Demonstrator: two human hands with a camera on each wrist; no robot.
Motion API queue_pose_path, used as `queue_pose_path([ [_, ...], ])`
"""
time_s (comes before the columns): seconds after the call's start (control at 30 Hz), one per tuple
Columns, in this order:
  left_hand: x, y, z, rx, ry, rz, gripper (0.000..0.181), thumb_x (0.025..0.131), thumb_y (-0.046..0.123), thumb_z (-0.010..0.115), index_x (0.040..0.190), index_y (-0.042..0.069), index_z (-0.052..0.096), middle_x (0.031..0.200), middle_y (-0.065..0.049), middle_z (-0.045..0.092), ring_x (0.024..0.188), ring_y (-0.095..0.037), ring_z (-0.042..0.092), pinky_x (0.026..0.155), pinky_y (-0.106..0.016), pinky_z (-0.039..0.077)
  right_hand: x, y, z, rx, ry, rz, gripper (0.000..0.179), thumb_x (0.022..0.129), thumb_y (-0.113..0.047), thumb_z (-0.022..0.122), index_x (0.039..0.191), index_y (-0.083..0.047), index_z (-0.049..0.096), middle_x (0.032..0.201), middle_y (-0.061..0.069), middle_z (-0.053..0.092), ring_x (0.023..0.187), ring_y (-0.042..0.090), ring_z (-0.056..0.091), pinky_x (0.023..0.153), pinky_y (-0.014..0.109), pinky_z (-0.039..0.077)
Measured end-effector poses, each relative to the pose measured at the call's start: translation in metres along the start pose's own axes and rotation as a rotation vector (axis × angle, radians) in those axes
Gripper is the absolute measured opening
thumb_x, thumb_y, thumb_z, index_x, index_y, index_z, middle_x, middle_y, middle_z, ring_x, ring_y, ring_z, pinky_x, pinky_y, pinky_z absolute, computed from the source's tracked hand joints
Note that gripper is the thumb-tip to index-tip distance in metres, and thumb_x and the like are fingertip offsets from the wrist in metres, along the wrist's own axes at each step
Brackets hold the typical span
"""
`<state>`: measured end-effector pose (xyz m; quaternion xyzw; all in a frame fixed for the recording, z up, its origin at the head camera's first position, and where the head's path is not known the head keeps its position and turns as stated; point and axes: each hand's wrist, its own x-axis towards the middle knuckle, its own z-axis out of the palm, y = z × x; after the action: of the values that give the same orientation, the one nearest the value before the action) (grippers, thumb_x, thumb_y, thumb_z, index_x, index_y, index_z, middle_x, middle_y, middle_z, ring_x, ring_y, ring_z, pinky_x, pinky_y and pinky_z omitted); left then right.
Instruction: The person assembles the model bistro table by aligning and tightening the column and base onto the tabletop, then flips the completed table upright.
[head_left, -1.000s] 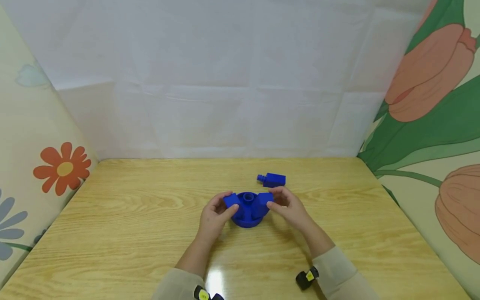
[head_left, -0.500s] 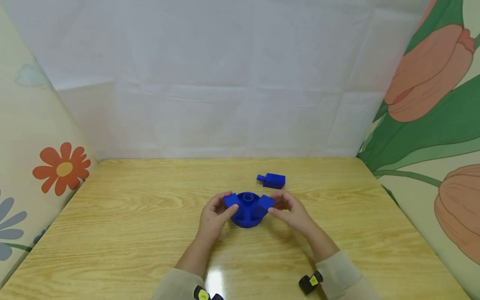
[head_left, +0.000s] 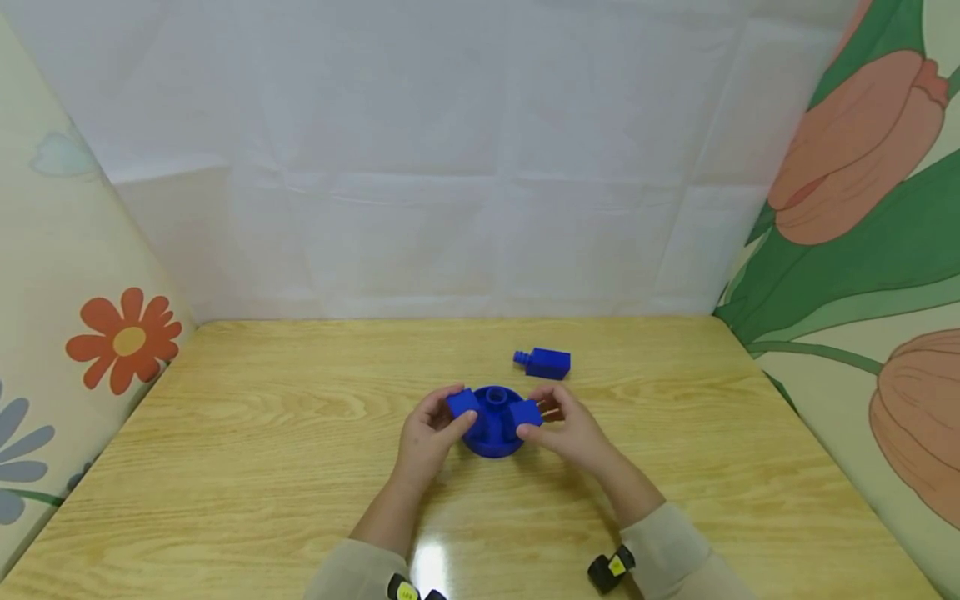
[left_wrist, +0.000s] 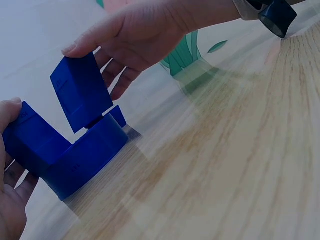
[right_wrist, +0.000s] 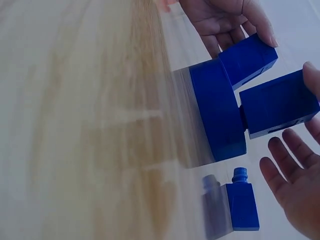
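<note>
A round blue base (head_left: 492,449) with a raised hollow post stands on the table between the two hands. My left hand (head_left: 423,433) pinches a blue block (head_left: 462,403) that sits low in the base's left side. On the other side, my right hand (head_left: 576,427) holds a second blue block (right_wrist: 280,104) between thumb and fingers. A short dark neck shows between this second block and the base in the right wrist view. How deep the neck goes is hidden.
Behind the base lies a loose blue block with a ridged, stepped stem (head_left: 550,363), its stem pointing left. A white sheet (head_left: 450,167) hangs at the table's (head_left: 262,467) far edge, with flower-patterned walls on both sides.
My right hand has turned the right block and brought it slightly nearer and inward over the base. The left hand, left block and base hold their places.
</note>
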<state>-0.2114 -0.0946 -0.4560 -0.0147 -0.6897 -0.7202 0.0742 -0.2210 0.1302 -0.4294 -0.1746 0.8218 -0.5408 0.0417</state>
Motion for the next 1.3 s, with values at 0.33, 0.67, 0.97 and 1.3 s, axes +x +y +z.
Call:
queue_pose_path([
  [0.33,-0.001,0.001,-0.001,-0.013,-0.001,0.010,0.043,0.084,-0.006,0.069,0.126,-0.005,0.059,0.128,-0.025,0.061,0.096,0.003,0.063,0.086,-0.014,0.051,-0.002,0.006,-0.006,0.083,-0.030,-0.170,0.031,0.091,0.001,0.058,0.119,0.011,0.051,0.120,0.029,0.060,0.111,0.015,0.058,0.102,0.037,0.048],
  [0.67,-0.001,0.001,0.000,-0.021,0.000,0.016,0.044,0.084,-0.005,0.070,0.126,-0.006,0.059,0.127,-0.025,0.062,0.096,0.002,0.063,0.086,-0.014,0.051,0.002,-0.001,0.000,-0.007,-0.066,-0.045,0.045,0.091,-0.019,0.069,0.131,-0.004,0.055,0.129,0.016,0.061,0.125,0.033,0.053,0.110,0.052,0.039],
  [0.97,-0.001,0.000,0.000,-0.021,-0.006,0.004,0.045,0.085,-0.004,0.069,0.128,-0.006,0.058,0.128,-0.024,0.062,0.097,0.002,0.063,0.087,-0.014,0.051,0.011,-0.005,0.010,0.031,-0.141,-0.065,0.054,0.094,-0.022,0.066,0.142,-0.004,0.047,0.140,0.019,0.054,0.130,0.035,0.049,0.110,0.053,0.039],
  [1.3,-0.001,0.002,0.000,-0.020,-0.010,0.004,0.044,0.085,-0.003,0.070,0.128,-0.005,0.058,0.127,-0.024,0.062,0.097,0.002,0.063,0.086,-0.014,0.051,0.019,-0.005,0.016,0.011,-0.025,0.016,0.044,0.089,-0.022,0.072,0.128,-0.009,0.056,0.124,0.015,0.063,0.118,0.031,0.057,0.105,0.051,0.044],
])
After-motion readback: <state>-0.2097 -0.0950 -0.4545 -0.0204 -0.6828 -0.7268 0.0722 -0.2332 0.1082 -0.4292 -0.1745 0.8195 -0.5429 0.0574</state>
